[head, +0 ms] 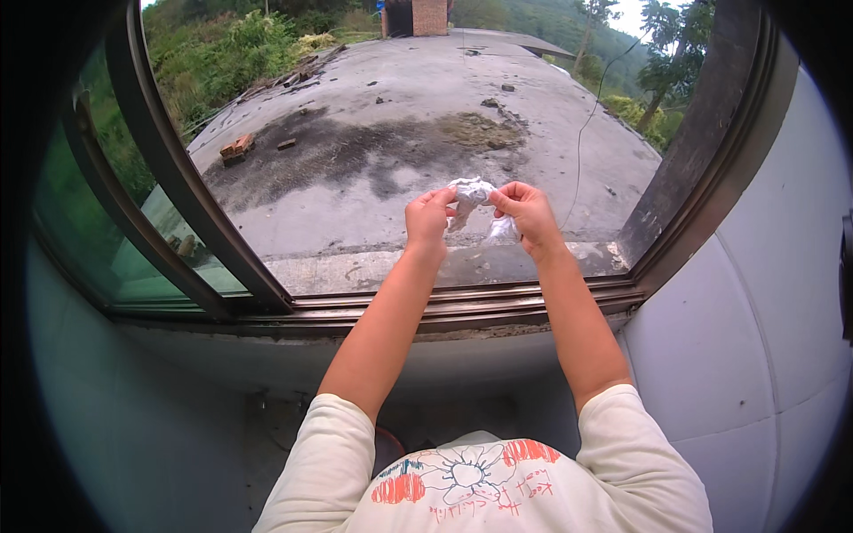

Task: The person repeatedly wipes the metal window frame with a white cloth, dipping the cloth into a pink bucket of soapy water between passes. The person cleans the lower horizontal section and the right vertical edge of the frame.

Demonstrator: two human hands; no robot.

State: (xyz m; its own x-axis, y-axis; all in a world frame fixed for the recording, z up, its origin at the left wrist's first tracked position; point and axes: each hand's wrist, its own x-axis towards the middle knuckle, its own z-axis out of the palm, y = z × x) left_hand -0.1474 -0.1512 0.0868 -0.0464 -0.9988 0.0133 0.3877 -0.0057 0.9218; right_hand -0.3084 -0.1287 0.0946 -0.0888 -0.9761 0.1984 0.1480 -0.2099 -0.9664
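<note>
Both arms reach out through an open sliding window above its metal track [480, 300]. Between the hands is a crumpled white cloth or tissue [473, 191], bunched at the top with loose ends hanging down. My left hand [430, 216] pinches its left side between thumb and fingers. On the other side my right hand [526, 214] grips it with thumb and forefinger, and a white end hangs below those fingers. The hands are apart, joined only by the white material. Whether it is cloth or paper I cannot tell.
Dark window frames with green-tinted glass [160, 260] stand at the left; a tiled wall [713, 346] is at the right. Outside lies a stained concrete surface [413, 233] with bricks [237, 148] and a hanging wire [581, 146]. A brick structure [430, 16] stands far off.
</note>
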